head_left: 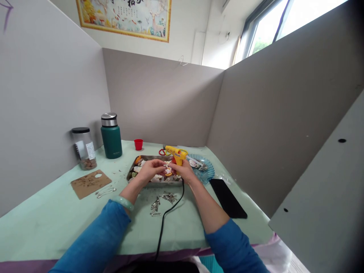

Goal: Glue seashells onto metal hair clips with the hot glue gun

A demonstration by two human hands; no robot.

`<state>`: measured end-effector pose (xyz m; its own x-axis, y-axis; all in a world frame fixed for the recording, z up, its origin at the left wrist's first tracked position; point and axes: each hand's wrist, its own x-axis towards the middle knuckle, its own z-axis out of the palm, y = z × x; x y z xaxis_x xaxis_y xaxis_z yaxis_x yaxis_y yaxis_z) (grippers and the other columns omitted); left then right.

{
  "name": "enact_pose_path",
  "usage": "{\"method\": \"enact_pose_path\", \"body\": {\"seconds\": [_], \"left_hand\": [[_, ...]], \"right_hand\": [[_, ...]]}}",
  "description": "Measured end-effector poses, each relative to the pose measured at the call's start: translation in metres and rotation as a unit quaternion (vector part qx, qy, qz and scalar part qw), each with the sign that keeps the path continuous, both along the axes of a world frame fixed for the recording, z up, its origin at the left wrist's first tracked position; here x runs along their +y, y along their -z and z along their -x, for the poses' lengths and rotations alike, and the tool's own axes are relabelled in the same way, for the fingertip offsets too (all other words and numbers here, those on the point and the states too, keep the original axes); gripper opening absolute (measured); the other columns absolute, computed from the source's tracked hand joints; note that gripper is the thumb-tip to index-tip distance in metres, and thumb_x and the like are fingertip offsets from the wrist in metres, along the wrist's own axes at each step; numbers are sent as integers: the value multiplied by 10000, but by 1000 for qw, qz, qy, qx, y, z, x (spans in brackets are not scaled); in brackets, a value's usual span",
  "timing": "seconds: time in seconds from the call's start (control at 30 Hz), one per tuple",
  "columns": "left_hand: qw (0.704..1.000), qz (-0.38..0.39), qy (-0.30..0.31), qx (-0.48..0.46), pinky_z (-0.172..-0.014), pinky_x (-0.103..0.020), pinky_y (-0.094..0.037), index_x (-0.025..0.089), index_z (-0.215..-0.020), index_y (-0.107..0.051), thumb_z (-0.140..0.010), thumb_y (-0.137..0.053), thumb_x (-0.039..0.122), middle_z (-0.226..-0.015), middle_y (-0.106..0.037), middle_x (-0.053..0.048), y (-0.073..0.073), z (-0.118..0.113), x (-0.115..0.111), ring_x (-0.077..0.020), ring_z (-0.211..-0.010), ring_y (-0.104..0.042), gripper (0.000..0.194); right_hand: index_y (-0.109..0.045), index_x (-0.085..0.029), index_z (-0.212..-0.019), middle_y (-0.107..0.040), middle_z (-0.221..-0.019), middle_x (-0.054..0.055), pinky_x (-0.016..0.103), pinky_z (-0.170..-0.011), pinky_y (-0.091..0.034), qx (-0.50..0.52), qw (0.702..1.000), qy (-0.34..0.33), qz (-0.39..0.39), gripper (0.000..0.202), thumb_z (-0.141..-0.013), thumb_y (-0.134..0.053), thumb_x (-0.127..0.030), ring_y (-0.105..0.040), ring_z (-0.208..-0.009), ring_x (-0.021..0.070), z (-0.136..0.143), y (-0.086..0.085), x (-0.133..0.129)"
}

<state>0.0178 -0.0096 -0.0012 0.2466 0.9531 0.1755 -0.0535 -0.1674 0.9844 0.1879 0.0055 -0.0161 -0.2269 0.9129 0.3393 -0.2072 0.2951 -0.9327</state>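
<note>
A yellow hot glue gun (174,151) is gripped by my right hand (185,171), its nozzle toward the upper left and a glue stick jutting from its back. My left hand (150,169) is closed in a pinch; the small item at its fingertips is too small to make out. The fingertips of both hands come close together over a metal tray (153,184). Several small pale and coloured pieces lie in that tray, partly covered by my hands. A black cord (162,223) runs from the glue gun down to the table's front edge.
Several safety pins (155,204) lie before the tray; larger pins (105,191) lie beside a stained cardboard piece (91,184). A blue plate (209,175) and black slab (228,199) are right. A green flask (111,141), jar (84,149) and red cup (138,144) stand behind. Partitions surround the table.
</note>
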Motion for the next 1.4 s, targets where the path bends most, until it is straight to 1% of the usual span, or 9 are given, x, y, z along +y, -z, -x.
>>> {"method": "enact_pose_path", "body": {"seconds": [0.13, 0.33, 0.47, 0.6, 0.73, 0.9, 1.03, 1.2, 1.4], "left_hand": [[1000, -13, -9, 5, -636, -278, -528, 133, -799, -643, -620, -770, 335, -654, -679, -37, 1, -1, 0, -152, -595, -647, 299], [999, -36, -4, 22, -602, -261, -516, 141, -800, -642, -638, -742, 356, -625, -650, -16, 2, -1, 1, -135, -560, -622, 287], [998, -24, -52, -8, -581, -254, -510, 142, -776, -617, -610, -747, 353, -645, -645, -8, 1, 4, 5, -125, -546, -610, 298], [993, -15, -105, -57, -568, -258, -509, 137, -784, -597, -571, -761, 348, -703, -657, -19, 2, 14, 13, -115, -541, -595, 342], [986, -11, -144, -80, -576, -267, -514, 129, -803, -604, -543, -769, 354, -673, -648, -15, 6, 23, 22, -110, -528, -578, 381], [979, -13, -180, -98, -534, -256, -497, 117, -812, -616, -522, -768, 352, -648, -635, -12, 6, 28, 25, -107, -496, -563, 403], [978, -12, -182, -102, -529, -260, -496, 109, -808, -622, -516, -768, 343, -657, -635, -18, 5, 29, 24, -104, -490, -555, 402], [977, 2, -184, -109, -523, -251, -489, 113, -811, -626, -507, -782, 355, -691, -634, -17, 8, 31, 26, -86, -481, -536, 419], [977, 1, -189, -100, -479, -230, -459, 114, -810, -640, -492, -801, 377, -668, -613, -8, 8, 31, 26, -71, -453, -499, 443]], "right_hand": [[-572, -177, -971, -554, -636, -36, 219, -419, -374, -18, 1000, -10, -10, 378, -659, -717, -334, -492, -468, 93, -1, 3, 1], [-581, -178, -956, -569, -645, -30, 208, -404, -382, -30, 999, -12, -16, 372, -655, -730, -338, -500, -468, 94, -1, 2, 0], [-581, -170, -947, -606, -680, -11, 205, -381, -377, -31, 999, -13, -13, 362, -700, -689, -412, -489, -443, 86, -1, 0, 0], [-597, -158, -862, -600, -657, -4, 200, -369, -350, -49, 999, -16, -13, 338, -757, -628, -478, -462, -414, 73, -7, -1, 0], [-604, -142, -782, -576, -576, -1, 199, -389, -340, -130, 991, -24, -24, 354, -793, -594, -496, -441, -402, 69, -14, -4, -3], [-564, -151, -687, -524, -504, -24, 198, -384, -337, -205, 977, -44, -43, 359, -786, -600, -495, -428, -390, 73, -13, -12, -12], [-556, -154, -707, -515, -495, -35, 193, -379, -334, -229, 972, -43, -37, 346, -782, -602, -488, -414, -387, 70, -10, -15, -16], [-550, -153, -748, -523, -512, -36, 190, -375, -329, -230, 972, -37, -29, 335, -779, -603, -483, -413, -387, 68, -9, -15, -15], [-551, -156, -786, -541, -551, -32, 190, -372, -318, -221, 974, -40, -33, 336, -773, -606, -487, -406, -390, 65, -9, -13, -15]]}}
